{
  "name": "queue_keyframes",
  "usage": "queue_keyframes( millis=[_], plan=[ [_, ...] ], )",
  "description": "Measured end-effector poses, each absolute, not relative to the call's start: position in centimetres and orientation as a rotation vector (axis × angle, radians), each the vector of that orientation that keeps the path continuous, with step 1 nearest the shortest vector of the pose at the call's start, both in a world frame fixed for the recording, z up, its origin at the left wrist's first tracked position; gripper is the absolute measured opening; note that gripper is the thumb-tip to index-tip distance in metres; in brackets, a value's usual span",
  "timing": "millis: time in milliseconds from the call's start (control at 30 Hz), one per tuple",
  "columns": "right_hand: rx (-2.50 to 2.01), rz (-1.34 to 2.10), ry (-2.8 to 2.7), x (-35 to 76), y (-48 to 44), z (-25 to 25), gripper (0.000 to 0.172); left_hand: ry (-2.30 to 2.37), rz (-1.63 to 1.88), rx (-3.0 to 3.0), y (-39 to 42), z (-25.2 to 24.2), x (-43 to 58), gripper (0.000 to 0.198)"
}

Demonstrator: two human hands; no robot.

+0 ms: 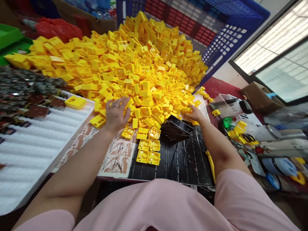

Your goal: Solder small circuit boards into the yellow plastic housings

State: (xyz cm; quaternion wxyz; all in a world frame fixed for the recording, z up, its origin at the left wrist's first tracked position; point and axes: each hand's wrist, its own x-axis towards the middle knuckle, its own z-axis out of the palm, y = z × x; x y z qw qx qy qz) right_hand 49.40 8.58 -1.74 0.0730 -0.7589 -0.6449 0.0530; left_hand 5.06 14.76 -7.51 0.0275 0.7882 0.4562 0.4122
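A big heap of yellow plastic housings (134, 64) covers the far half of the table. My left hand (117, 114), with a ring on one finger, rests palm down on the near edge of the heap, fingers stretched over the parts. My right hand (194, 113) reaches into the heap's right edge, fingers curled among the yellow pieces; what they hold is hidden. Several yellow housings (148, 150) lie open side up in short rows on the black mat (183, 160) between my arms. A small black fan (175, 129) sits just left of my right wrist.
White ribbed foam sheet (31, 150) lies at the left with dark circuit boards (21, 93) above it. A blue crate (216, 29) stands behind the heap. Tape, tools and clutter (264, 144) fill the right. Printed sheets (117, 157) lie under my left forearm.
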Motion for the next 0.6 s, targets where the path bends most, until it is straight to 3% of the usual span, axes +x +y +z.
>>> queue_keyframes(
  millis=[133,267,367,467,600],
  plan=[
    [-2.318,0.039,-1.773,47.8,8.7,1.5,0.041,1.434,1.325,2.366,15.2,-7.8,4.8,0.071],
    [-2.117,0.020,-1.911,42.4,11.4,6.6,0.070,1.427,1.316,2.325,15.1,-7.6,4.5,0.080],
    [-1.856,0.099,-2.128,36.2,14.8,9.3,0.075,1.423,1.334,2.301,15.0,-7.8,4.4,0.081],
    [-1.454,0.366,-2.404,32.8,18.4,11.2,0.093,1.408,1.396,2.329,15.1,-8.4,4.2,0.085],
    [-1.599,0.352,-2.261,37.6,20.1,12.1,0.087,1.407,1.340,2.346,15.7,-8.9,4.2,0.084]
  ],
)
